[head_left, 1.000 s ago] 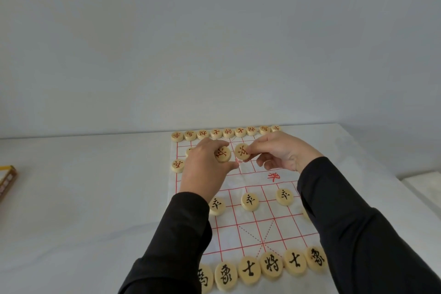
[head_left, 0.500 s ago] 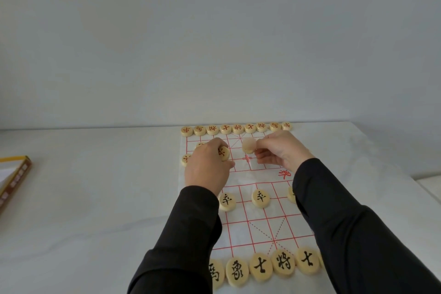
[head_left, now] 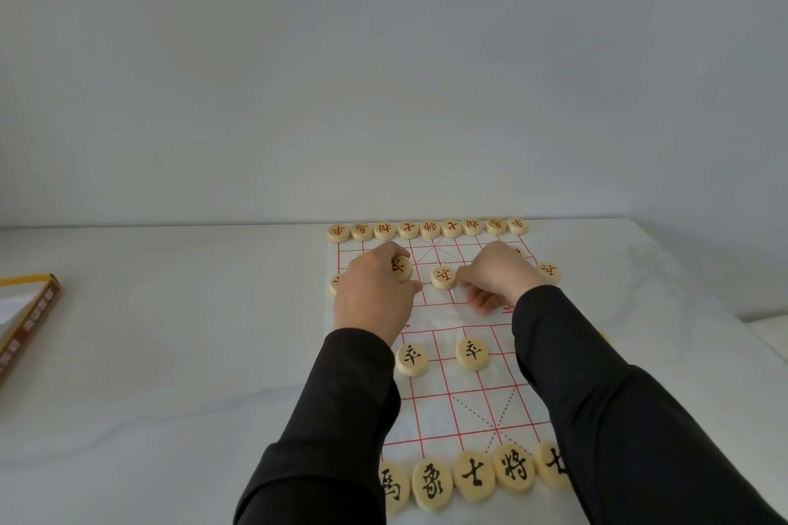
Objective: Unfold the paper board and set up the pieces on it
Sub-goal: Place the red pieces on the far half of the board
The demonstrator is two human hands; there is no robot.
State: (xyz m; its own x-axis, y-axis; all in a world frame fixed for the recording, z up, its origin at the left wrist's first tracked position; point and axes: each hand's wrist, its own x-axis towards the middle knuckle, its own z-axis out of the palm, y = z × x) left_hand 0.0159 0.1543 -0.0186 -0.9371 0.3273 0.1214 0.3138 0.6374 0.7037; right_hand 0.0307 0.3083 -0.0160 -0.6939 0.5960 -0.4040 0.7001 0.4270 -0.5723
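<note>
The paper board (head_left: 477,409) lies unfolded on the table (head_left: 170,354), with the end ranks already filled. The left hand (head_left: 375,290) grips a red soldier piece (head_left: 401,266) above its grid crossing. The right hand (head_left: 496,273) pinches the rim of the centre red soldier (head_left: 443,278), apparently to seat it squarely on its crossing.

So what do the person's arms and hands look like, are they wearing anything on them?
Both arms are covered by long, plain black sleeves of soft cloth: the left sleeve and the right sleeve reach the wrists and crease loosely. The left hand and right hand are bare, with no gloves or rings to be seen. No markings show on the cloth.
</note>
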